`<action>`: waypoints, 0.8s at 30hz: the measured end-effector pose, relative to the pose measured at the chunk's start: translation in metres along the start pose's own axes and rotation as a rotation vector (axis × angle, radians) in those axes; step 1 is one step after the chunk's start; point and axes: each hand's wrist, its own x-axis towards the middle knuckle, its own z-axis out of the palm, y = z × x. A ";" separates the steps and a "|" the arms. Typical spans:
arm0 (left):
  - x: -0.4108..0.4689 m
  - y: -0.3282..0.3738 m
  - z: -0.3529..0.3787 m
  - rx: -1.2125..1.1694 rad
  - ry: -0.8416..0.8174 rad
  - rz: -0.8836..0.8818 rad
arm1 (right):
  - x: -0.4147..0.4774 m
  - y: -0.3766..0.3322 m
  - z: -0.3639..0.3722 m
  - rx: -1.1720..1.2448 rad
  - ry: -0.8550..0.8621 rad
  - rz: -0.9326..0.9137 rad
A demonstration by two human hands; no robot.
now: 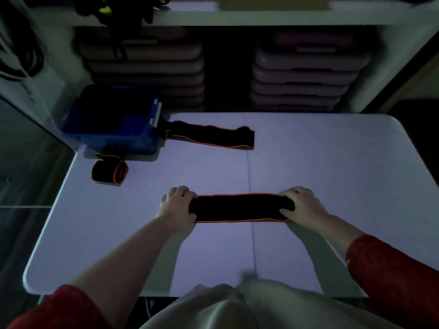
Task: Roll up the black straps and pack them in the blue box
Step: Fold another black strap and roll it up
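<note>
Flat strap (pixel 241 207), ends pinched by left hand (pixel 177 206) and right hand (pixel 305 206), unrolled; far strap (pixel 213 137) flat; rolled strap (pixel 109 171) beside blue box (pixel 114 136), apparently unpacked.

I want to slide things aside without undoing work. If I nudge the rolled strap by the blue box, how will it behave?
The rolled strap probably rolls easily, since it lies on its curved side. Its outer tail looks loose, so a push may unwind it. It seems soft fabric, likely light and squashy on the smooth table.
</note>
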 end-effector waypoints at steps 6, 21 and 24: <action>0.030 0.014 -0.024 -0.060 0.086 -0.141 | 0.041 0.004 -0.030 0.071 -0.046 -0.108; 0.158 -0.011 -0.087 0.143 0.027 0.034 | 0.191 -0.077 -0.062 0.144 0.022 -0.156; 0.187 -0.022 -0.092 0.213 -0.022 0.104 | 0.206 -0.072 -0.060 0.079 -0.021 -0.220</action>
